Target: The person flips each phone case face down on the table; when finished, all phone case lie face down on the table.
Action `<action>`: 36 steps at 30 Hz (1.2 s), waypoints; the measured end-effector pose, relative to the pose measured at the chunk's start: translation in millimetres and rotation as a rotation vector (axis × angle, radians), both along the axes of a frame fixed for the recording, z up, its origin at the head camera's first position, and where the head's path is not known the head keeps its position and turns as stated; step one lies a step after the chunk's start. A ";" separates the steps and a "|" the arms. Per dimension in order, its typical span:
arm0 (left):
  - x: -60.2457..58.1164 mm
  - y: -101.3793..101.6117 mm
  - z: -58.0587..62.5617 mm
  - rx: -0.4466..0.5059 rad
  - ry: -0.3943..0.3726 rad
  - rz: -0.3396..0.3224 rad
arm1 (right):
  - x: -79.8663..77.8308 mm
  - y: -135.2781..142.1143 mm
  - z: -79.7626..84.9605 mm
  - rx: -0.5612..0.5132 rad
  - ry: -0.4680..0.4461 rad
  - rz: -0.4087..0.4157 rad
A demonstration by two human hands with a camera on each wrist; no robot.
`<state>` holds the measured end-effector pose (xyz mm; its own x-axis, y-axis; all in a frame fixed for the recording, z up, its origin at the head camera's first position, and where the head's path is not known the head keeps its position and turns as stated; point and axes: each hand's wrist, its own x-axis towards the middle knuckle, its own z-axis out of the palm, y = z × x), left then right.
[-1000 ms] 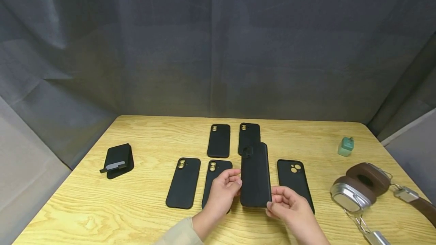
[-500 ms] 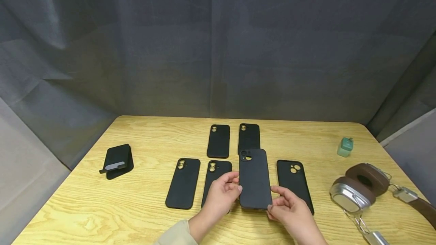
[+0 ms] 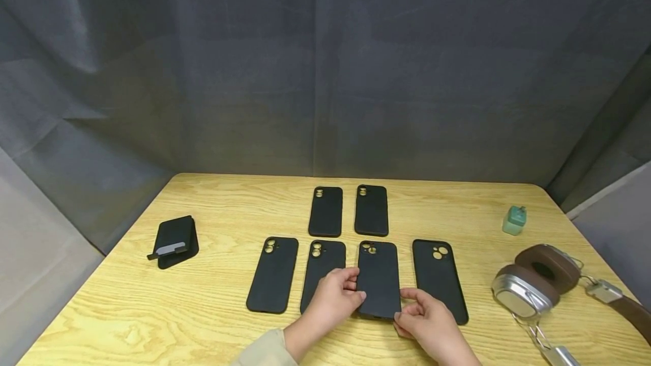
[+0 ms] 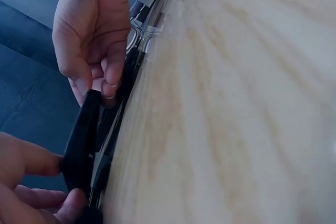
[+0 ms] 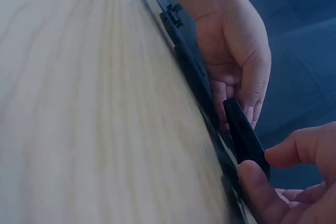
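Observation:
A black phone case [image 3: 378, 278], back side up, is held between my two hands in the middle of the front row. My left hand [image 3: 331, 299] pinches its left edge, and my right hand [image 3: 431, 322] pinches its lower right corner. From the right wrist view the held case [image 5: 242, 132] looks tilted, its near end raised off the table. Left of it, another phone case [image 3: 325, 261] is partly covered by my left hand. To the right lies a phone case [image 3: 438, 278] with its inside facing up.
One more phone case [image 3: 272, 275] ends the front row at left. Behind are two phone cases, left [image 3: 326, 212] and right [image 3: 372, 210]. A folded black stand [image 3: 175, 239] sits far left. Headphones [image 3: 531, 284] and a small green box [image 3: 515, 219] are on the right of the wooden table [image 3: 213, 321].
The held phone case has come down toward the table and nearer to me, from in front of the back right case into line with the front row. Both hands keep their grip.

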<state>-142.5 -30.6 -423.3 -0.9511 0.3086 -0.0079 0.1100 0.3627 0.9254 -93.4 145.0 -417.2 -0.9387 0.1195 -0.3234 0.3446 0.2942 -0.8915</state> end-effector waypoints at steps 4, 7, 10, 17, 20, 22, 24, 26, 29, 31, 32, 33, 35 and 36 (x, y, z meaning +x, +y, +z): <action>0.3 0.6 1.6 -0.085 0.013 -0.035 | -1.1 0.7 -3.2 0.050 -0.003 0.019; 0.5 1.3 4.4 -0.160 0.017 -0.067 | -2.3 1.4 -5.0 0.112 0.011 0.033; 0.8 2.7 6.5 -0.213 0.016 -0.089 | -3.6 1.9 -5.1 0.205 0.021 0.055; 0.6 4.8 8.4 -0.272 -0.001 -0.096 | -6.2 2.6 -4.3 0.335 0.013 0.111; -0.1 6.1 9.7 -0.327 -0.001 -0.102 | -7.5 2.5 -6.4 0.358 0.026 0.124; -0.8 6.9 9.6 -0.364 0.010 -0.106 | -8.4 2.4 -7.9 0.373 0.034 0.134; -1.7 7.4 9.0 -0.396 0.033 -0.108 | -9.1 2.4 -8.9 0.388 0.042 0.138; -2.3 7.5 8.1 -0.409 0.048 -0.110 | -9.7 2.4 -9.3 0.397 0.045 0.140; -3.3 7.2 7.1 -0.409 0.060 -0.114 | -9.9 2.1 -8.4 0.400 0.044 0.139; -3.4 6.4 7.0 -0.393 0.050 -0.114 | -9.7 1.8 -7.6 0.398 0.043 0.141; -3.2 5.9 7.2 -0.381 0.043 -0.114 | -9.2 1.8 -7.1 0.397 0.040 0.141; -2.7 5.2 7.6 -0.367 0.034 -0.113 | -8.3 2.0 -6.4 0.394 0.034 0.141; -1.1 3.8 8.7 -0.337 0.027 -0.110 | -5.8 2.7 -4.8 0.386 0.023 0.133; -0.1 3.1 9.5 -0.319 0.028 -0.106 | -4.2 3.5 -3.8 0.383 0.018 0.128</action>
